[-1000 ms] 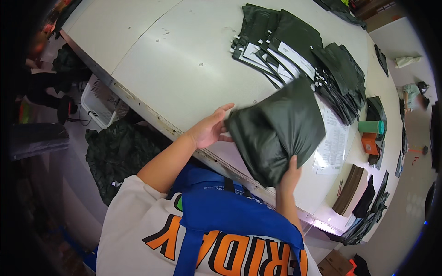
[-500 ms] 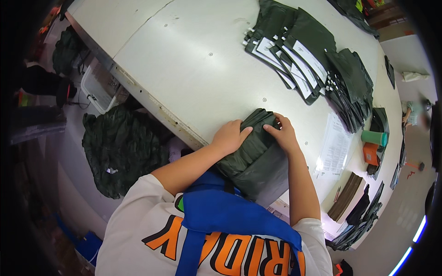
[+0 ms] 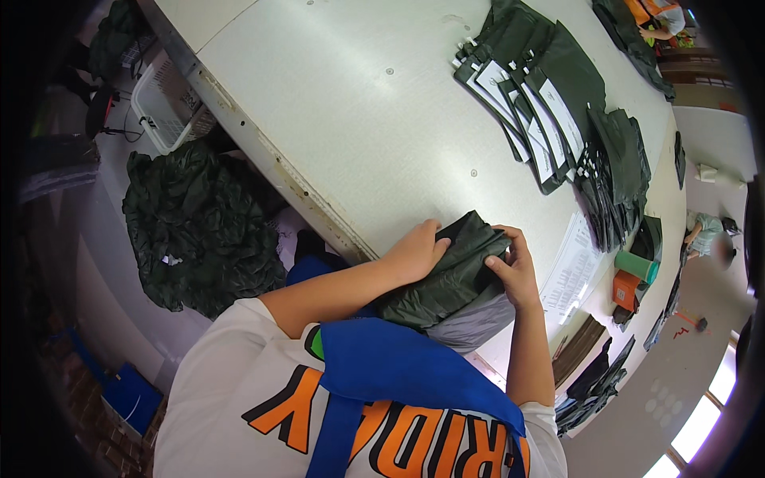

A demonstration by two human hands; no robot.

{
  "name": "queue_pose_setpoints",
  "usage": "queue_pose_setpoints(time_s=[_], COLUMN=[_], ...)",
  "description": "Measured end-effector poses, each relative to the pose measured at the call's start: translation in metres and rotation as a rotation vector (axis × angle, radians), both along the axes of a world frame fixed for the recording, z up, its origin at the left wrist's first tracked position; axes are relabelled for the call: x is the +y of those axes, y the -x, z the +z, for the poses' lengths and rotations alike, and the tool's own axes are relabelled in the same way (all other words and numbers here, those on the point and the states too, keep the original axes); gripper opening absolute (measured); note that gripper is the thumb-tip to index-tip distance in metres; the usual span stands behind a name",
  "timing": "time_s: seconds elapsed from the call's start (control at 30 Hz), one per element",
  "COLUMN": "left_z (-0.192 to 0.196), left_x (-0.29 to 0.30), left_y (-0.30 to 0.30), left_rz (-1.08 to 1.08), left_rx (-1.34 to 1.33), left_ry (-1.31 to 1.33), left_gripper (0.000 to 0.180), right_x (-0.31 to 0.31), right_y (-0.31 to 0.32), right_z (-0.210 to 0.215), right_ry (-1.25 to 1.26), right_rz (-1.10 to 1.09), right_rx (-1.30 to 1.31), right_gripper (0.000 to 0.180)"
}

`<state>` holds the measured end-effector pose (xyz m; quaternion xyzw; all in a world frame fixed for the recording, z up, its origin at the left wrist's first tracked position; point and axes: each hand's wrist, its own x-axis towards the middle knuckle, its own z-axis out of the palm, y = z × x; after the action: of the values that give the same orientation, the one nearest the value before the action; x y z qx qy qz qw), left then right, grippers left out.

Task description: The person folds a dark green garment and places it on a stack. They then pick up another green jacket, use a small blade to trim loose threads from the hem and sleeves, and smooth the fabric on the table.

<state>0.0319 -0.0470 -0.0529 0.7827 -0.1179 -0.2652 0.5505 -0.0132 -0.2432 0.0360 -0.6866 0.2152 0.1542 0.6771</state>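
Observation:
A folded dark green garment (image 3: 446, 279) lies at the near edge of the white table (image 3: 358, 119), pressed against my body. My left hand (image 3: 416, 251) rests on its left side and grips the fold. My right hand (image 3: 514, 267) clasps its right end, fingers curled over the edge. A grey layer (image 3: 474, 323) shows under the green fabric. Farther up the table, a row of dark green packed pieces with white labels (image 3: 534, 103) lies fanned out.
A heap of dark green fabric (image 3: 199, 227) lies on the floor to my left, beside a white basket (image 3: 163, 107). A paper sheet (image 3: 570, 275), a green cup (image 3: 636, 267) and an orange object (image 3: 625, 291) are to the right. Another person (image 3: 705, 235) crouches at the far right.
The garment was held up open over the table, then brought down and folded against the table edge. Both hands have closed in on it.

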Motion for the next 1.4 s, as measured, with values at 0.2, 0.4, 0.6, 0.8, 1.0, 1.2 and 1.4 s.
queue_pose_setpoints(time_s=[0.2,0.4,0.6,0.8,1.0,1.2,1.4], left_z=[0.006,0.012,0.004,0.000,-0.003,-0.001,0.010], left_x=[0.002,-0.009,-0.017,-0.007,0.000,-0.018,-0.015], left_y=[-0.015,-0.040,-0.060,-0.066,-0.069,-0.064,-0.062], left_rz=[-0.119,-0.027,-0.192,-0.014,0.044,-0.179,-0.148], left_rx=[0.030,0.044,-0.239,-0.116,-0.003,0.000,-0.057], left_ry=[0.011,0.249,0.124,0.162,0.119,0.304,0.216], left_gripper=[0.022,0.025,0.011,0.009,0.010,0.011,0.009], right_x=[-0.004,-0.004,-0.005,-0.005,-0.006,-0.005,-0.006], right_y=[0.011,0.013,0.016,0.018,0.020,0.018,0.021], right_z=[-0.001,0.001,-0.001,-0.002,-0.003,0.000,-0.001], right_ry=[-0.018,-0.039,-0.039,-0.024,-0.011,-0.006,0.016], right_rz=[-0.048,-0.068,-0.064,-0.081,-0.082,-0.074,-0.085], right_rx=[-0.084,-0.082,-0.089,-0.115,-0.120,-0.127,-0.133], right_gripper=[0.050,0.047,0.044,0.043,0.042,0.041,0.040])
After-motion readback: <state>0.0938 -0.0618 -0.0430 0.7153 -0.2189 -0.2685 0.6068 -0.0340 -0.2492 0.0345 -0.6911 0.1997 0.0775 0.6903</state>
